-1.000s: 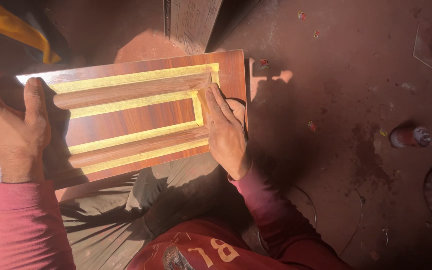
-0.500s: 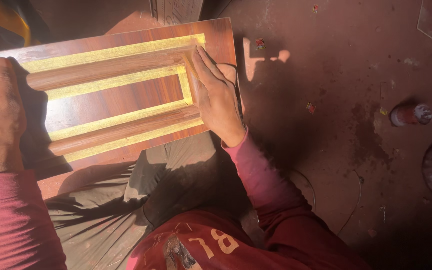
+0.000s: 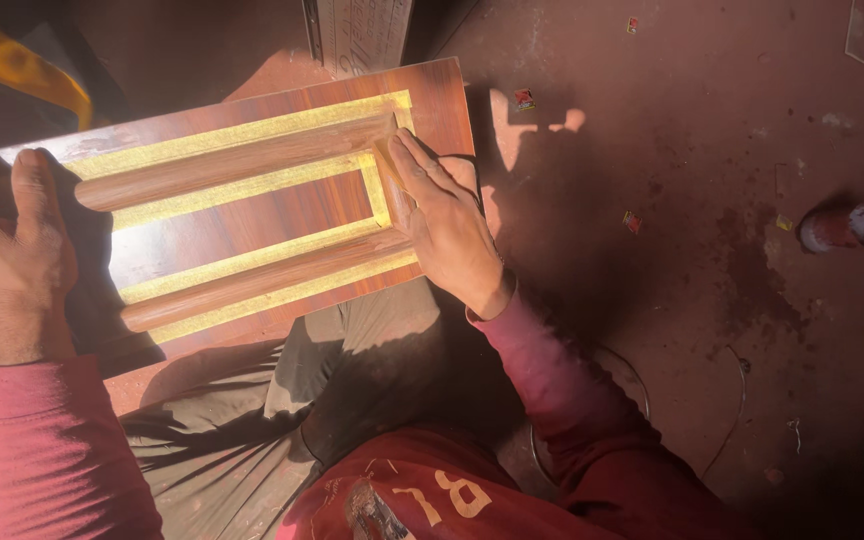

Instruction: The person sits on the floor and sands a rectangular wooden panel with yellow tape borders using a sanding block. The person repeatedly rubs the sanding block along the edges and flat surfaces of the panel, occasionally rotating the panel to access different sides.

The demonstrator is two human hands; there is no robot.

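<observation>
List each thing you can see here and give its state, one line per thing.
Wooden panel: tilted across the lap, yellow tape strips beside its raised moulding.
Left hand: gripping the panel's left end.
Right hand: pressed flat on the moulding's right corner.
Small bottle: lying on the dusty floor.

Glossy wood-grain panel (image 3: 252, 215), matt yellow tape (image 3: 242, 128), dusty floor (image 3: 672, 300).

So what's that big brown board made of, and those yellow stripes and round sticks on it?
The board looks like wood or wood-look laminate: reddish-brown with straight grain lines and a shiny glare. The round sticks seem to be wooden moulding, paler brown, grainy and matte. The yellow stripes beside them look like masking tape, flat, thin and dull, though it could be paint. The right hand presses on the moulding's corner.
</observation>
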